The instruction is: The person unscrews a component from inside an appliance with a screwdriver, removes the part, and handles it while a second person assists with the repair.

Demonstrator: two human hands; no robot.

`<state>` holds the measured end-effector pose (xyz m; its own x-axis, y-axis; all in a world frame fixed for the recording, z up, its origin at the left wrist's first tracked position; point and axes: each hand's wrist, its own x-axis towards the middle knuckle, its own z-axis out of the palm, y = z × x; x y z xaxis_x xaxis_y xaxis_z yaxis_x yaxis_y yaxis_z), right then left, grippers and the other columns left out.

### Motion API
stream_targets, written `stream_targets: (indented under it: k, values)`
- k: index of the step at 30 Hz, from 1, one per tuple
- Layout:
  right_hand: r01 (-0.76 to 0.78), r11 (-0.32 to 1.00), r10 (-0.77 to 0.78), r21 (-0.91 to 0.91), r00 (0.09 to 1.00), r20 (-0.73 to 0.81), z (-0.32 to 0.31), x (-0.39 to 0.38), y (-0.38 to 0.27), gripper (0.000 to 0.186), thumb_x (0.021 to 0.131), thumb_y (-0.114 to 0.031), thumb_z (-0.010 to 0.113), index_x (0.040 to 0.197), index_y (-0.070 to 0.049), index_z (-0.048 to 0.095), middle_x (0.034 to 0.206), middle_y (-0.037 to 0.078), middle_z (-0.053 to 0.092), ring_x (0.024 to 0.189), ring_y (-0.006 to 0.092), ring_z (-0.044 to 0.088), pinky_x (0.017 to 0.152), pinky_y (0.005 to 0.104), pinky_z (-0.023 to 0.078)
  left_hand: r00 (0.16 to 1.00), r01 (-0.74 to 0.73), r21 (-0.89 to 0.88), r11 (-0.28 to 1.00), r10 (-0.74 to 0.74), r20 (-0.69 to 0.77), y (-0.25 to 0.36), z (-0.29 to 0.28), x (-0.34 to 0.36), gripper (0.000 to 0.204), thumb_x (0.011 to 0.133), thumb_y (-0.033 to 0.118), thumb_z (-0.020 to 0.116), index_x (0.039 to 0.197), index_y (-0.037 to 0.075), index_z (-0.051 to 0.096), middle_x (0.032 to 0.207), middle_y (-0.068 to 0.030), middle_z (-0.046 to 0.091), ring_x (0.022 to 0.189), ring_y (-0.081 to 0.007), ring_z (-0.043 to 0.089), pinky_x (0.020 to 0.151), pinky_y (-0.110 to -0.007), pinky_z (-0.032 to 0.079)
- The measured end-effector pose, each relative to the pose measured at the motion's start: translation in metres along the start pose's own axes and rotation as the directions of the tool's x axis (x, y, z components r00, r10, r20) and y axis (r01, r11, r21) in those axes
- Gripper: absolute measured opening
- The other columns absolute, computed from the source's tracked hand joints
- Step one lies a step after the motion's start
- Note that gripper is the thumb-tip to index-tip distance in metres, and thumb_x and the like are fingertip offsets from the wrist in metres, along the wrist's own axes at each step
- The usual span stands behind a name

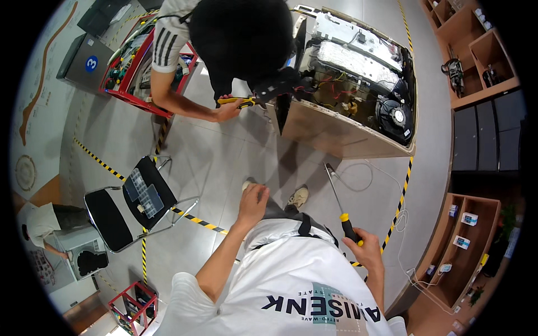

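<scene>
My right hand [365, 246] is closed round the black-and-yellow handle of a long screwdriver [347, 226]. Its thin shaft points forward, with the tip in front of the opened appliance. My left hand [254, 205] hangs in front of my body, fingers loosely bent and somewhat apart, with nothing visible in it. Ahead on the right stands the beige appliance [336, 131], its top off, showing coloured wires, silvery covers and a round black motor-like part [394, 115]. A co-worker bends over its left side, one hand [227, 112] on a yellow-and-black handled tool [238, 102].
A black chair [106, 218] on the left bears a clear compartment box [144, 193]. Behind it stands a red tool cart [168, 109]. Cable [400, 218] lies on the floor at the right, near wooden shelves [457, 246]. Striped tape [202, 219] crosses the floor. Another person works far left.
</scene>
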<state>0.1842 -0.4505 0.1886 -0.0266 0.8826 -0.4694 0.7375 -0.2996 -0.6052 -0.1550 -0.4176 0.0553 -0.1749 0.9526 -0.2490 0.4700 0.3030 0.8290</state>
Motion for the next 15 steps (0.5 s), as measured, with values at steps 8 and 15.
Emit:
stream_targets:
  k: [8, 15]
  values:
    - [-0.006, 0.99, 0.02, -0.138, 0.995, 0.094, 0.078, 0.003, -0.093, 0.051, 0.08, -0.035, 0.08, 0.108, 0.006, 0.069, 0.079, 0.021, 0.069, 0.064, 0.0298, 0.064, 0.064, 0.0364, 0.05, 0.991, 0.029, -0.106, 0.994, -0.015, 0.131, -0.035, -0.074, -0.013, 0.03, 0.098, 0.028, 0.06, 0.107, 0.0, 0.067, 0.108, -0.0143, 0.062, 0.101, -0.031, 0.059, 0.083, -0.036, 0.049]
    - [0.045, 0.937, 0.069, -0.347, 0.948, 0.309, 0.146, 0.007, -0.2, 0.046, 0.08, -0.033, 0.08, 0.108, 0.002, 0.071, 0.079, 0.021, 0.068, 0.068, 0.0316, 0.066, 0.066, 0.0363, 0.051, 0.917, 0.331, -0.716, 0.615, -0.031, 0.397, -0.087, -0.099, -0.038, 0.038, 0.103, 0.03, 0.054, 0.127, 0.0, 0.059, 0.12, -0.0089, 0.062, 0.108, -0.0175, 0.06, 0.094, -0.031, 0.046]
